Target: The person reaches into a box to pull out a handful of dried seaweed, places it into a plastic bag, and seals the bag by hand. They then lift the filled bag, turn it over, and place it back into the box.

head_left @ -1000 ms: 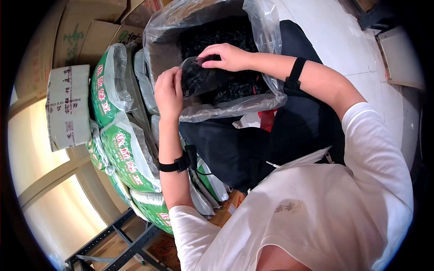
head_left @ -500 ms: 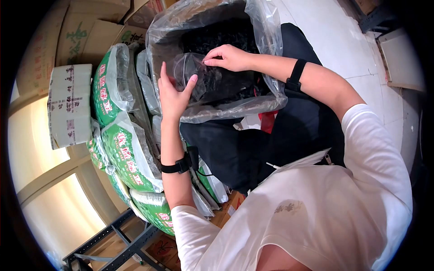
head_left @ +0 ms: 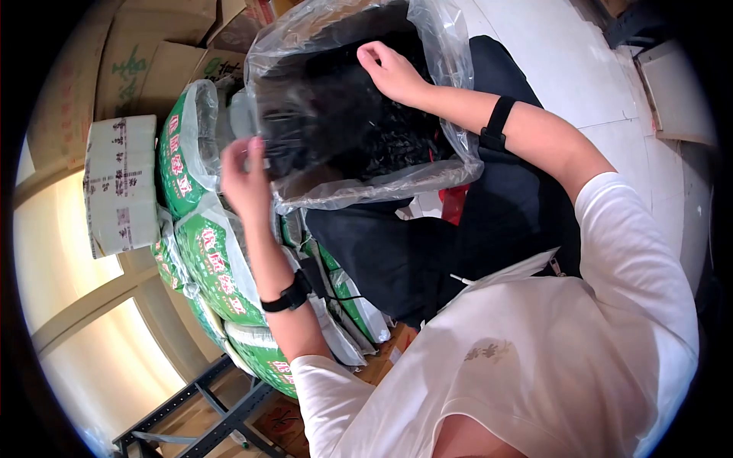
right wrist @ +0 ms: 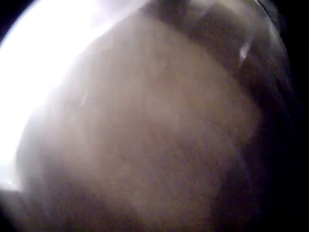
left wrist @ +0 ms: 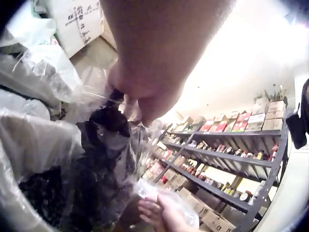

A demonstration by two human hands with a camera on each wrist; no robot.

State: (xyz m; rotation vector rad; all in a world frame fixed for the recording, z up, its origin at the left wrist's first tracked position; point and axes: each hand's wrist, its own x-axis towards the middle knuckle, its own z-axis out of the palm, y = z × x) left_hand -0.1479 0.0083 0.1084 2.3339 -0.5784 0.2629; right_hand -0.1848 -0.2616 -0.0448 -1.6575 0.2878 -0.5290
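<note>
Pinching a thin, clear plastic bag (head_left: 294, 141), a seated person in a white T-shirt (head_left: 527, 336) works over a deep box (head_left: 290, 34) lined with translucent, wrinkled plastic sheeting (head_left: 450, 69). The left hand (head_left: 246, 183), blurred in the head view, stands at the box's near left edge; the left wrist view shows its fingertips closed on the film. The right hand (head_left: 393, 75) is above the loose, black, shredded material (head_left: 405, 145) inside, its fingers bent, though whether they pinch the bag cannot be told; the right wrist view is too blurred to help. The bag hangs over the left part of the box, and whether the darkness in it is its own contents or material behind it is unclear. Green-and-white printed sacks (head_left: 217, 259) are stacked just beside the box. The step in hand appears to be spreading or handling the bag over the black material. The next move likely calls for a steady left grip on the film while the right hand steadies or fills the bag, keeping its thin sides from folding.
</note>
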